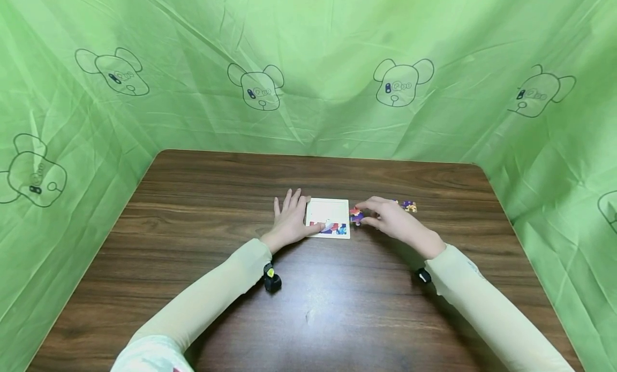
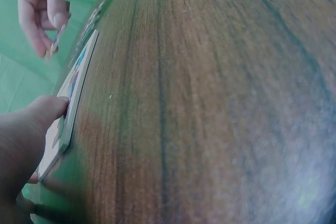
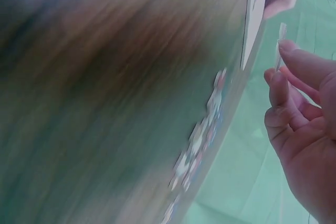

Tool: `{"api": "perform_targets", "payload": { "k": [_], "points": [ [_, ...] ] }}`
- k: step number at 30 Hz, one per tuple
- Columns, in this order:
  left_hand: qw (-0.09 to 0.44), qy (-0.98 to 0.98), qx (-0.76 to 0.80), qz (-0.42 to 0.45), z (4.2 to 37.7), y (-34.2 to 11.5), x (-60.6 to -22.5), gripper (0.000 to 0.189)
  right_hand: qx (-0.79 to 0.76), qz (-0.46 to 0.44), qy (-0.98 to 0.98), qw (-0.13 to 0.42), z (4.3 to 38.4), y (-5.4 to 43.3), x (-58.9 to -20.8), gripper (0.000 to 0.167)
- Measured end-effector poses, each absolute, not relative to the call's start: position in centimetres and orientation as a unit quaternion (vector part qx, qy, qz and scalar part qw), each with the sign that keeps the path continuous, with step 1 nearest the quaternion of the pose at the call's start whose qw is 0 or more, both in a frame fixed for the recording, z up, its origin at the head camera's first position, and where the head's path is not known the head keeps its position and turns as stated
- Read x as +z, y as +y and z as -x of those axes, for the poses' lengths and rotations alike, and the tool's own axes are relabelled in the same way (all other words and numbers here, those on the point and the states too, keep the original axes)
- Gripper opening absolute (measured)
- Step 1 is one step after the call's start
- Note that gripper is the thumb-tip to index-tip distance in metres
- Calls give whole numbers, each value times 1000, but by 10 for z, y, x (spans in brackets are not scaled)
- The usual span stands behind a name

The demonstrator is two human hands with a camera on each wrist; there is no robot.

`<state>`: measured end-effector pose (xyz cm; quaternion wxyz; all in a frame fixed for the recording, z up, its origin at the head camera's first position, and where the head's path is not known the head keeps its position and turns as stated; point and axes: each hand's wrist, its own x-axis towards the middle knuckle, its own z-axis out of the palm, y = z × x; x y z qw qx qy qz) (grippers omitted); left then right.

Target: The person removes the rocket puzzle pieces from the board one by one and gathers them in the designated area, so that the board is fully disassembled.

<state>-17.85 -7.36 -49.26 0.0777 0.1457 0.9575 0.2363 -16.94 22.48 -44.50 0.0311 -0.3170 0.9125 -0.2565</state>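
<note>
A white square puzzle tray (image 1: 326, 207) lies on the table, with a row of colourful jigsaw pieces (image 1: 339, 229) along its near side. My left hand (image 1: 291, 222) rests at the tray's left edge, fingers spread and straight, its thumb (image 2: 50, 108) lying over the near row. Just right of the tray, my right hand (image 1: 392, 218) pinches a red and purple jigsaw piece (image 1: 356, 217) between thumb and fingers. The right wrist view shows that piece (image 3: 282, 31) edge-on, held above the tabletop.
More loose jigsaw pieces (image 1: 410, 206) lie on the table beyond the right hand, partly hidden by it; the right wrist view shows several of these pieces (image 3: 197, 142) close together. The brown wooden table (image 1: 217, 200) is bordered by green cloth (image 1: 328, 126) at the back and sides.
</note>
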Motion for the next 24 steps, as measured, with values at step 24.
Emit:
{"api": "perform_targets", "payload": {
  "k": [24],
  "points": [
    [81,957,237,-148,178,-74,-491,91,-254,256,932,-41,145,313,-454,35]
  ]
}}
